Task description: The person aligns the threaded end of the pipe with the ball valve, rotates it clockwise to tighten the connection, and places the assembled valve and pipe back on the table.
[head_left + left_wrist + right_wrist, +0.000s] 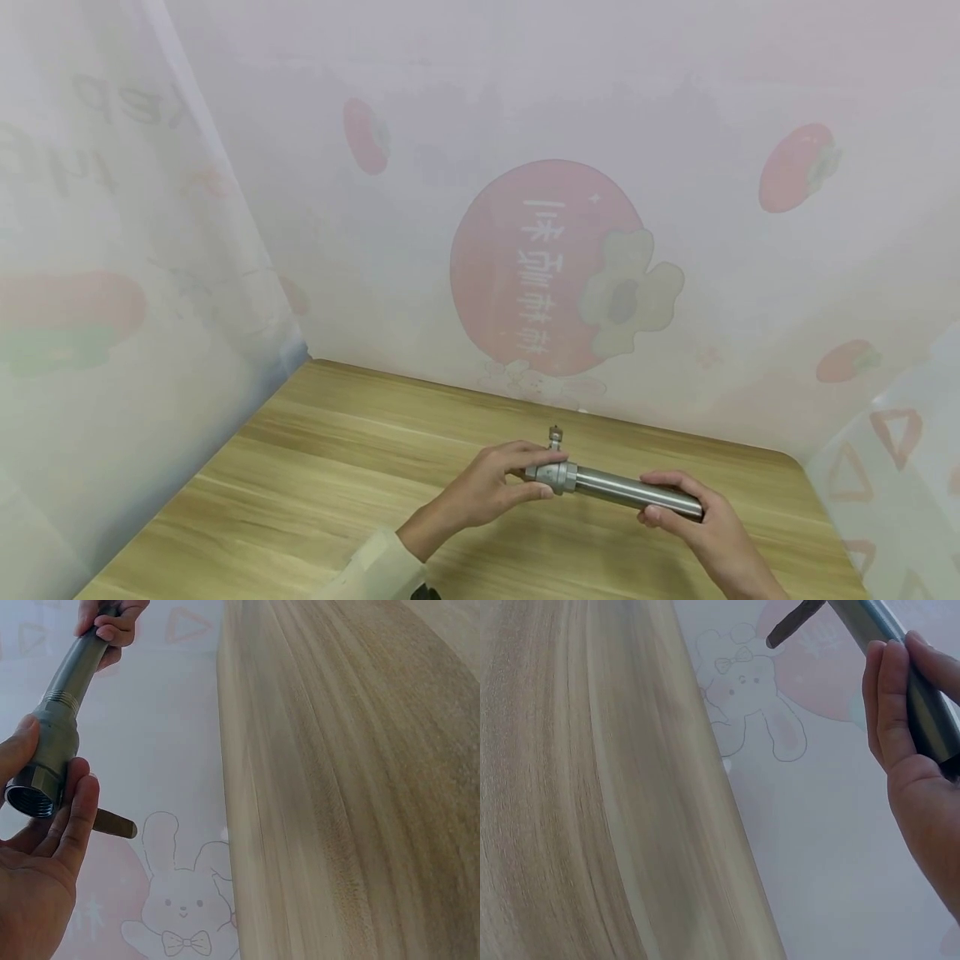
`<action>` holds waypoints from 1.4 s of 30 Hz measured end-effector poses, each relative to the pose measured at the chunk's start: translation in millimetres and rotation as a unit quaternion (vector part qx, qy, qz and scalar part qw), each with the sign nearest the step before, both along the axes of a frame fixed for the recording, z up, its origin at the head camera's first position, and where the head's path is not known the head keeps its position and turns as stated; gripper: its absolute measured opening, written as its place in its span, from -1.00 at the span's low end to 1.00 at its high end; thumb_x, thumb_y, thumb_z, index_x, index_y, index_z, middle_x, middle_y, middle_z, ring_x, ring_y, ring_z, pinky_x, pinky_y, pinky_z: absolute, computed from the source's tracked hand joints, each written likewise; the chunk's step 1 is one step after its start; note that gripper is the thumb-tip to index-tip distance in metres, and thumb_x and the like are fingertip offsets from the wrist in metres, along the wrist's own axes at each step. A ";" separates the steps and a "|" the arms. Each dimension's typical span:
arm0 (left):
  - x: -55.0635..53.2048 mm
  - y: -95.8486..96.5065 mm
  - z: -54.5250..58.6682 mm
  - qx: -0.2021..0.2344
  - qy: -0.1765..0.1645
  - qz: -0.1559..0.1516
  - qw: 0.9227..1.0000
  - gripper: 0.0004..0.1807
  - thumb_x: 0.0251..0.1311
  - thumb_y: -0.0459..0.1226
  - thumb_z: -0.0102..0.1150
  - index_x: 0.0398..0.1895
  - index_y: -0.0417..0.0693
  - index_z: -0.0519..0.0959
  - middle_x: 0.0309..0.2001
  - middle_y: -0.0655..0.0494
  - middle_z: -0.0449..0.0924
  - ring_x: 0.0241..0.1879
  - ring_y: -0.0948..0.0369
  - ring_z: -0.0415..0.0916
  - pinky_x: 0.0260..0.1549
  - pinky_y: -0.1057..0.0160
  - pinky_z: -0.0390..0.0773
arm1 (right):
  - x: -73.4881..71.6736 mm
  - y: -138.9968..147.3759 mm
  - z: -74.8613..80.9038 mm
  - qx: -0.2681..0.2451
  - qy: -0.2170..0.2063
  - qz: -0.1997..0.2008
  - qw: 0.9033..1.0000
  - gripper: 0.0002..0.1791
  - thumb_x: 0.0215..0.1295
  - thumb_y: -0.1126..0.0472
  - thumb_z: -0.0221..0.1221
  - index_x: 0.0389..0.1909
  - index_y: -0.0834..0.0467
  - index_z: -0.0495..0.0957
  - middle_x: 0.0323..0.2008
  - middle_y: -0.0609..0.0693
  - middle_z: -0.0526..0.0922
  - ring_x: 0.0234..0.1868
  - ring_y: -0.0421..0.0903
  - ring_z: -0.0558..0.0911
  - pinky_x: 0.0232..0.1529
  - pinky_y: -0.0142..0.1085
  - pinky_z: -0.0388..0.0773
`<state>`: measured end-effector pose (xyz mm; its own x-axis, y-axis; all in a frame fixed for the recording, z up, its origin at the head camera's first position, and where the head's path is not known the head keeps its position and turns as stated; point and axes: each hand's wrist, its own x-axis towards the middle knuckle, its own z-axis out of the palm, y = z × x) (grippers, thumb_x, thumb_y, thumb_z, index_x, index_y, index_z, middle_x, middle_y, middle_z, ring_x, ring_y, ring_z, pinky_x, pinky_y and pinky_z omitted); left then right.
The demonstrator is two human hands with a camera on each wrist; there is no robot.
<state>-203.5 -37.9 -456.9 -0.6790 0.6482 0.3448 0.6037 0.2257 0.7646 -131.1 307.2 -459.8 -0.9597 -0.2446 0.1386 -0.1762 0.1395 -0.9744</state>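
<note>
One steel pipe (611, 485), its end meeting a metal valve (553, 477), is held over the wood-grain tabletop (315, 458), at lower right of centre in the head view. From here I see the left hand (491, 486) pinching the valve between thumb and fingers, while the right hand (720, 533) grips the pipe's right end. The valve's handle (556, 434) sticks up toward the printed curtain (412, 250) behind. At upper left of the left wrist view, bare threads (64, 699) show where pipe and valve meet.
</note>
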 end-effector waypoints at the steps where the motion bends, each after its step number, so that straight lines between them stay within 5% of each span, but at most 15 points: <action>1: -0.1 -0.2 -0.1 0.000 -0.001 0.000 1.000 -0.44 0.48 -0.11 0.38 0.50 0.09 0.59 0.35 -0.03 0.68 0.26 0.13 0.66 0.15 0.36 0.67 | -0.3 -0.1 -0.2 -0.003 0.000 0.000 1.000 -0.57 0.57 0.43 0.22 0.37 0.46 0.46 0.05 -0.11 0.79 -0.03 -0.07 0.85 0.07 -0.23 0.82; 16: 1.8 -1.7 0.2 0.001 -0.006 0.002 1.000 -0.45 0.47 -0.10 0.39 0.49 0.17 0.60 0.35 -0.02 0.68 0.25 0.15 0.66 0.14 0.35 0.68 | -1.2 -2.9 0.7 0.005 -0.015 -0.021 1.000 -0.52 0.60 0.37 0.22 0.38 0.55 0.44 0.05 -0.15 0.81 -0.08 -0.14 0.84 0.07 -0.23 0.82; 29: 1.4 -1.8 0.4 0.006 0.002 -0.009 1.000 -0.45 0.48 -0.12 0.38 0.50 0.13 0.60 0.34 -0.04 0.68 0.24 0.15 0.67 0.14 0.34 0.69 | 1.8 -3.7 5.3 0.048 -0.056 -0.037 0.997 -0.59 0.66 0.23 0.21 0.38 0.33 0.50 -0.02 0.01 0.79 -0.07 -0.09 0.81 0.04 -0.25 0.80; 42: 2.5 -1.6 3.8 0.013 -0.003 -0.006 1.000 -0.45 0.47 -0.13 0.40 0.49 0.12 0.60 0.35 -0.05 0.67 0.23 0.17 0.67 0.13 0.28 0.72 | 5.4 -6.3 8.3 0.038 -0.015 -0.041 0.998 -0.59 0.47 0.39 0.34 0.27 0.27 0.53 0.03 -0.09 0.73 -0.04 -0.12 0.79 -0.01 -0.31 0.75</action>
